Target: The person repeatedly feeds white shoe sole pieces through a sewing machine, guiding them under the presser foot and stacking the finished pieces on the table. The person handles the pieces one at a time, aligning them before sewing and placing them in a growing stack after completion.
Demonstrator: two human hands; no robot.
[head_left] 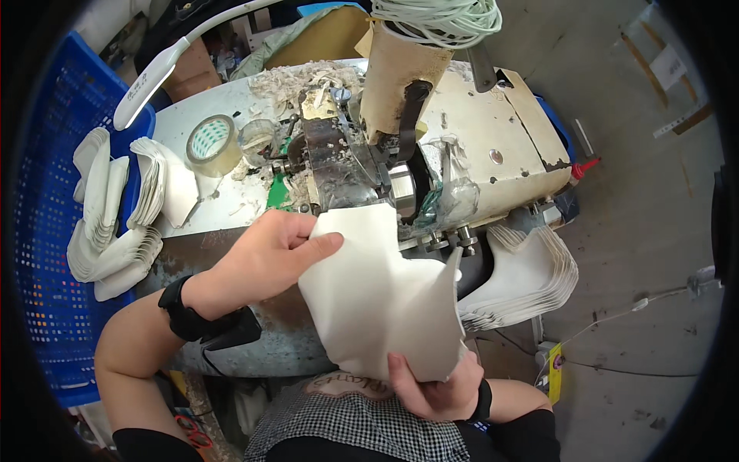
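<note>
A white leather-like panel (pixel 369 289) with a notched edge stretches between my hands. Its far edge lies against the working head of a machine (pixel 339 165) that looks like a leather skiving machine. My left hand (pixel 269 254) grips the panel's left edge, thumb on top and fingers partly hidden. Lower down, my right hand (pixel 443 389) pinches the near right corner, which curls upward. A shiny metal cylinder (pixel 402 189) shows just beyond the panel's right part. To the right, below the machine, rests a stack of similar white panels (pixel 527 277).
At left, a blue plastic basket (pixel 46 231) has folded bundles of white pieces (pixel 100 192) at its edge. A tape roll (pixel 212 145) and scraps (pixel 308 77) lie on the machine table (pixel 173 123). A white lamp (pixel 150 85) hangs above; pale green cord (pixel 439 19) tops a post.
</note>
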